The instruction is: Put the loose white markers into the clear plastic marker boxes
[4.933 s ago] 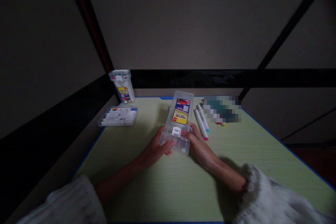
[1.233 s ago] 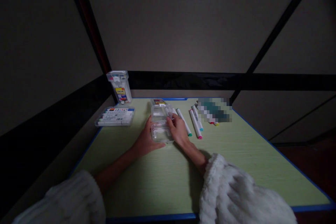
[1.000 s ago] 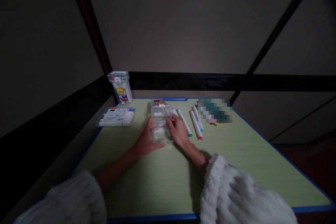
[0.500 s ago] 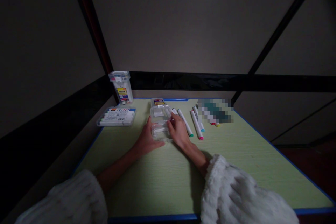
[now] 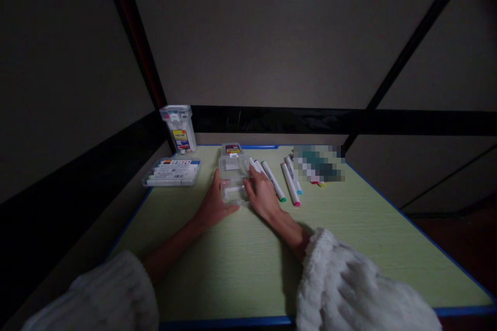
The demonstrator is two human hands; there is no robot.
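A clear plastic case [image 5: 232, 192] is held upright-mouthed over the table, its hinged lid [image 5: 233, 167] swung back. My left hand [image 5: 213, 204] wraps the left side of the case, thumb along its near edge. At the right side, my right hand [image 5: 266, 196] has thumb and forefinger apart; the thumb lies by the case's edge and the fingertips are near the white markers. Whether they touch a marker cannot be made out. Just right of that hand lies a white marker with a green end [image 5: 274, 182]. Another with a pink end [image 5: 291, 185] lies farther right.
A closed marker case [image 5: 173, 173] lies flat at the left. Behind it stands a tall clear container [image 5: 179, 129] with a coloured label. Several more markers lie at the right, partly under a pixelated patch [image 5: 319, 164]. The table [image 5: 233, 269] has a blue edge.
The open case and my left hand have shifted slightly left and away from me. My right hand's fingers have spread and its thumb has drawn back to the case's edge.
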